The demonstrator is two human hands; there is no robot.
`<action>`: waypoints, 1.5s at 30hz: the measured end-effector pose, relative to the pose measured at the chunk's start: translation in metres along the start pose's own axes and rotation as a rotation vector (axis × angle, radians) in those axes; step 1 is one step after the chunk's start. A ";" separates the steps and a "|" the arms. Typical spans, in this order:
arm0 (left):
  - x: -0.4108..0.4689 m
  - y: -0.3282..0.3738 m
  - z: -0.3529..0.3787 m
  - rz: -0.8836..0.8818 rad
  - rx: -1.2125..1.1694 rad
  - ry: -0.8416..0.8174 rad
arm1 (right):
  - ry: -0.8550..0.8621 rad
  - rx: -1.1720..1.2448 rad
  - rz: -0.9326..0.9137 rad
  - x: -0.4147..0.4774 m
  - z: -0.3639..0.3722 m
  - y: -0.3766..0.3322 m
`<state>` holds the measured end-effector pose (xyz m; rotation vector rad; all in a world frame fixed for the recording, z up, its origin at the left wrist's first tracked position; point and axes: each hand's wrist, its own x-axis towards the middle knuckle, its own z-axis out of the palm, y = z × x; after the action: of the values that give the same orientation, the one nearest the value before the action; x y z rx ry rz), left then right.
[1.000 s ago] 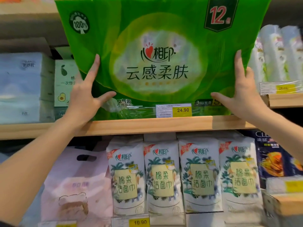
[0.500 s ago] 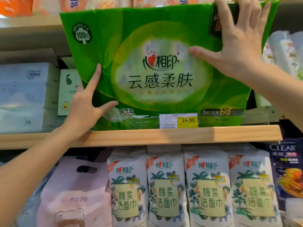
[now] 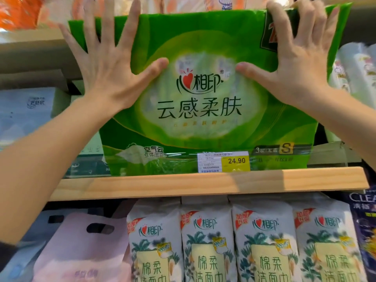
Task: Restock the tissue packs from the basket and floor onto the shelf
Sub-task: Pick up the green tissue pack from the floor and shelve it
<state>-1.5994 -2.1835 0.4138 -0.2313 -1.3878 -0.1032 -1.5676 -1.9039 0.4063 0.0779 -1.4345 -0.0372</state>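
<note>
A large green tissue pack point(image 3: 205, 110) stands upright on the wooden shelf point(image 3: 183, 185), its lower edge behind the shelf lip and a 24.90 price tag point(image 3: 223, 161). My left hand point(image 3: 107, 64) lies flat on the pack's upper left face with fingers spread wide. My right hand point(image 3: 295, 64) presses flat on the upper right face, fingers spread, fingertips over the top edge. Neither hand curls around the pack.
Pale blue tissue packs point(image 3: 26, 119) sit to the left on the same shelf, white rolls point(image 3: 358, 70) to the right. Below stand several white facial-towel packs point(image 3: 244, 245), a pink bag point(image 3: 81, 251) and a dark CLEAR pack point(image 3: 364, 220). Orange packs point(image 3: 16, 11) fill the shelf above.
My left hand has moved up from the pack's lower left edge to its upper left face and spread flat. The right hand stays high on the right. The pack looks closer.
</note>
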 end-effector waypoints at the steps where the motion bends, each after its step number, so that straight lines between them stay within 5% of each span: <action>1: -0.001 -0.001 0.006 -0.003 0.017 -0.003 | 0.006 0.008 0.001 0.000 0.002 0.000; 14: 0.003 -0.005 0.015 0.024 0.037 0.012 | 0.057 0.065 0.108 0.002 0.015 -0.008; 28: 0.005 -0.004 0.025 0.051 0.080 0.032 | 0.067 -0.055 0.018 0.003 0.023 0.000; 34: -0.005 -0.020 0.087 0.108 0.100 -0.245 | -0.243 -0.012 -0.036 0.001 0.083 0.011; 45: -0.002 -0.025 0.083 0.060 0.030 -0.312 | -0.245 -0.025 -0.037 0.000 0.080 0.012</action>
<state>-1.6850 -2.1893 0.4280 -0.2722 -1.6901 0.0041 -1.6467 -1.8947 0.4175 0.0817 -1.6771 -0.0979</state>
